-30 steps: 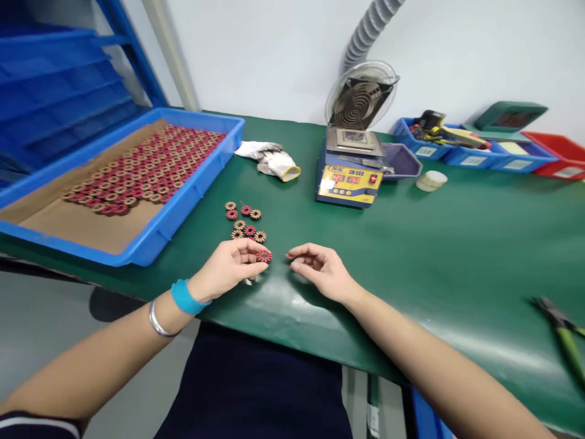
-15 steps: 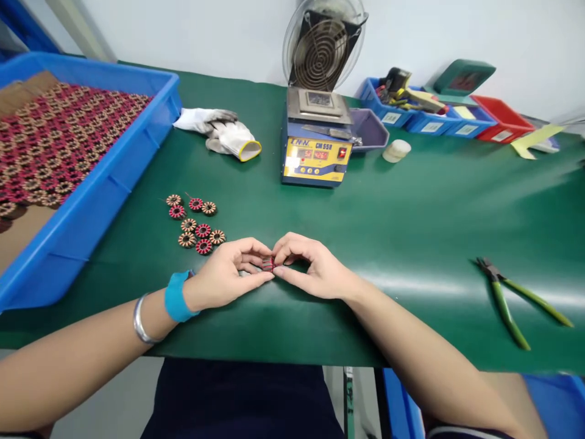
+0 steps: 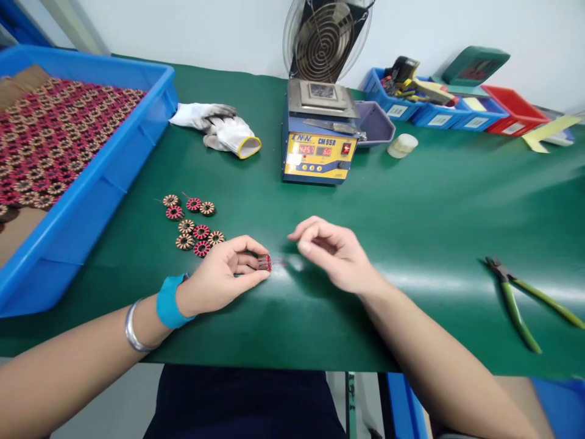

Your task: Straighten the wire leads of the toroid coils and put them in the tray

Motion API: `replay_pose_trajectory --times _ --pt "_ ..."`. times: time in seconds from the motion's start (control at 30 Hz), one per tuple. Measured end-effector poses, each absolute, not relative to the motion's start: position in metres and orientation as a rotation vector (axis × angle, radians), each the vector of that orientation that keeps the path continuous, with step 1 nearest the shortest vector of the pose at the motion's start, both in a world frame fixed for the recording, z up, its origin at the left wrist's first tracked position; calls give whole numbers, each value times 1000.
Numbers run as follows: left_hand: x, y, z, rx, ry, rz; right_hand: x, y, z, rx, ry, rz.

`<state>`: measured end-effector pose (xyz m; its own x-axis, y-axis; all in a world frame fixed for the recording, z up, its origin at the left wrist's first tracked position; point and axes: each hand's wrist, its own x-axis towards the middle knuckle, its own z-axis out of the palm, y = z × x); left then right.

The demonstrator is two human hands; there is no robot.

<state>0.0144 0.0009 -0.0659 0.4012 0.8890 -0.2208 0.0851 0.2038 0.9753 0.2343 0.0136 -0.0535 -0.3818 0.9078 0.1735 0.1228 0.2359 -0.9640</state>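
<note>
Between its thumb and fingers, my left hand (image 3: 223, 274) holds a small red wound coil (image 3: 265, 263) just above the green mat. Thin red wire ends stick out from the coil to the right. My right hand (image 3: 336, 253) is apart from the coil, up and to its right, with fingers curled and thumb near the index finger; whether anything thin lies between them is too small to tell. Several red and copper ring coils (image 3: 201, 231) lie on the mat behind and left of my left hand.
A blue tray (image 3: 109, 183) full of coils stands at the left. White gloves (image 3: 228, 135), a yellow-blue CM 552 device (image 3: 317, 157) and a white jar (image 3: 402, 146) are behind. Green-handled cutters (image 3: 518, 317) lie right; small bins (image 3: 439, 119) line the back.
My right hand has let go of the coil and moved right and slightly up. My left hand still holds the coil, whose wire ends now show. The camera view has shifted slightly.
</note>
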Motion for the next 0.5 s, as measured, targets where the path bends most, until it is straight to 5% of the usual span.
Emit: replay_pose_trajectory --times 0.5 --pt "19 -2 -67 1189 932 769 211 2 -68 -964 -1799 1168"
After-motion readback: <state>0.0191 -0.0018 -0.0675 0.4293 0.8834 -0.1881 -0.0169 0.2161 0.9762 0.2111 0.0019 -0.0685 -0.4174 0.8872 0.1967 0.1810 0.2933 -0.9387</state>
